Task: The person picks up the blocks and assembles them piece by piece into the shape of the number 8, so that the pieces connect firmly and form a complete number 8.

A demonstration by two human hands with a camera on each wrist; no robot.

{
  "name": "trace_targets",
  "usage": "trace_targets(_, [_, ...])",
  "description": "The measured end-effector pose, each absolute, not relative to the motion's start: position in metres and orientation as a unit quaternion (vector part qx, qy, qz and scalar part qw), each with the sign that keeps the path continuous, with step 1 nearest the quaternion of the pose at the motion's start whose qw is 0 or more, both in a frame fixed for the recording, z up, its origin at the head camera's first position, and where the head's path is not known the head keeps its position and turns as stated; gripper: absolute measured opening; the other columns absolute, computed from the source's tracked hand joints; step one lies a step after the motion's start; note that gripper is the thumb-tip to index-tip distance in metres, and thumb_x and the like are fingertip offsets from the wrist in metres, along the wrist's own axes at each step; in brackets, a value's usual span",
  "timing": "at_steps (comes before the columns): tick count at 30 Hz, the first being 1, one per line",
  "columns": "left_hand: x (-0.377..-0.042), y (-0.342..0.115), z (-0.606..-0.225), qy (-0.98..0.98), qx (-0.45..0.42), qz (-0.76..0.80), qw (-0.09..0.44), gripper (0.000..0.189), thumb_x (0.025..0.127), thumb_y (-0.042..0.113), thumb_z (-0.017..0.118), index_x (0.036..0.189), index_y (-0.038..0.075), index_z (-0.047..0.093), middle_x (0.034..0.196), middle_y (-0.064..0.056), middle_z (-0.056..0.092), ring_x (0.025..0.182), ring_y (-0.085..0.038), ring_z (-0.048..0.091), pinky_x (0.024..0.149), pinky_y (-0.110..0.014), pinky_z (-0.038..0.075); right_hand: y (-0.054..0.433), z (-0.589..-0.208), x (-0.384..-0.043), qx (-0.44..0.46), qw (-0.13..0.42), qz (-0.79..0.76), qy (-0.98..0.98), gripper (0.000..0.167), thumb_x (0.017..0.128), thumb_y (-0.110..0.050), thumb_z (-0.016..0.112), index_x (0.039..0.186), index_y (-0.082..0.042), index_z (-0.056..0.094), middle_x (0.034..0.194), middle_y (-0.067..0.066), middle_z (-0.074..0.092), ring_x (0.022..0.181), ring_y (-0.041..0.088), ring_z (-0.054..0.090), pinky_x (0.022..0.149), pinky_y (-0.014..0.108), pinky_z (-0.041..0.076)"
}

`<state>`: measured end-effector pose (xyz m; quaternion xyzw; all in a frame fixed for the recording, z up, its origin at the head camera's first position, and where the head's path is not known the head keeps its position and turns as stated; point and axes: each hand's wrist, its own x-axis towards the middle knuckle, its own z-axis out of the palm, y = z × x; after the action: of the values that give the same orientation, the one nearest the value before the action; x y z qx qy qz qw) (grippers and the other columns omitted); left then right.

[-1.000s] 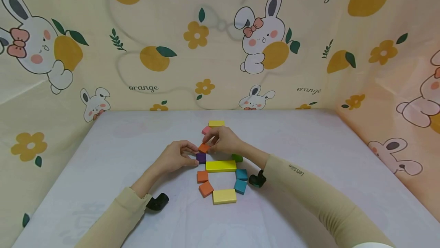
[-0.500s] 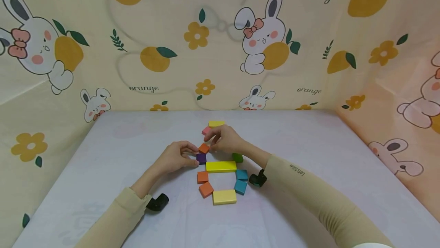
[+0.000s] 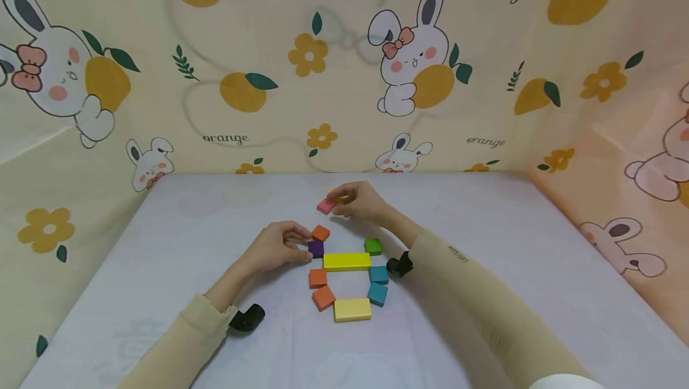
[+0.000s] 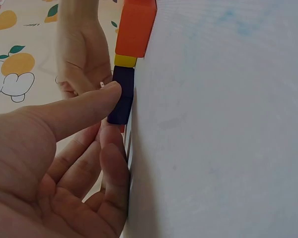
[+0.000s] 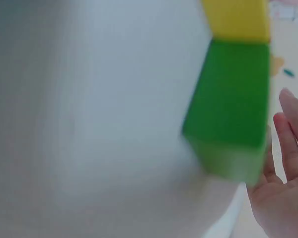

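Note:
My left hand pinches the small purple block between thumb and fingers. Its thumb presses on the purple block in the left wrist view, and an orange block lies just beyond. Farther back, my right hand reaches over a pink block, its fingertips at the block's right side; no grip on it shows. A yellow block behind is mostly hidden by that hand. In the right wrist view, the right hand's fingers are extended at the right edge, with no block visible between them.
A long yellow block lies between the purple block and a green block. Below it, two orange blocks, two teal blocks and a pale yellow block outline a ring. A patterned backdrop borders the white table.
My right hand has left the orange block's side and moved back to the pink block, uncovering the green block. The left hand stays at the purple block.

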<state>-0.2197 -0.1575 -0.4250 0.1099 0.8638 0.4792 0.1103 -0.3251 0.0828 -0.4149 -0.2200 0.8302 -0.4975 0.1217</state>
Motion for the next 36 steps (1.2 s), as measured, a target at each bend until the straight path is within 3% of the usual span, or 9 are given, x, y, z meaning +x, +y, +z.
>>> trace_targets(14, [-0.220,-0.157,-0.426,0.864,0.108,0.479,0.110,0.037,0.077,0.015,0.086,0.110,0.014,0.068,0.106,0.001,0.069,0.079,-0.017,0.064,0.084,-0.039,0.051,0.084,-0.409,-0.337,-0.211,0.155,-0.497,0.827,0.037,0.087,-0.002,0.074,0.124,-0.006,0.068,0.121,0.007,0.067,0.096,0.026,0.062,0.076,0.030,0.054])
trace_targets(22, [-0.220,-0.157,-0.425,0.867,0.107,0.475,0.108,0.037,0.077,0.016,0.086,0.110,0.014,0.069,0.107,0.001,0.070,0.078,-0.016,0.064,0.083,-0.038,0.051,0.079,-0.409,-0.338,-0.242,0.162,-0.473,0.832,0.040,0.088,-0.002,0.073,0.127,-0.003,0.065,0.121,0.007,0.067,0.105,0.021,0.063,0.089,0.030,0.050])
trace_targets(26, [-0.220,-0.156,-0.424,0.866,0.107,0.477,0.108,0.037,0.077,0.015,0.086,0.110,0.014,0.069,0.107,0.001,0.070,0.077,-0.017,0.064,0.082,-0.038,0.051,0.077,-0.409,-0.338,-0.250,0.159,-0.470,0.831,0.036,0.087,0.000,0.073,0.123,-0.002,0.067,0.117,0.006,0.069,0.103,0.021,0.063,0.094,0.030,0.047])
trace_targets(36, [-0.219,-0.154,-0.424,0.868,0.102,0.474,0.106,0.038,0.077,0.016,0.087,0.110,0.013,0.069,0.107,0.000,0.070,0.078,-0.017,0.064,0.082,-0.037,0.052,0.078,-0.409,-0.336,-0.227,0.155,-0.464,0.842,0.029,0.084,-0.001,0.077,0.112,-0.006,0.073,0.104,0.003,0.071,0.091,0.024,0.061,0.086,0.030,0.050])
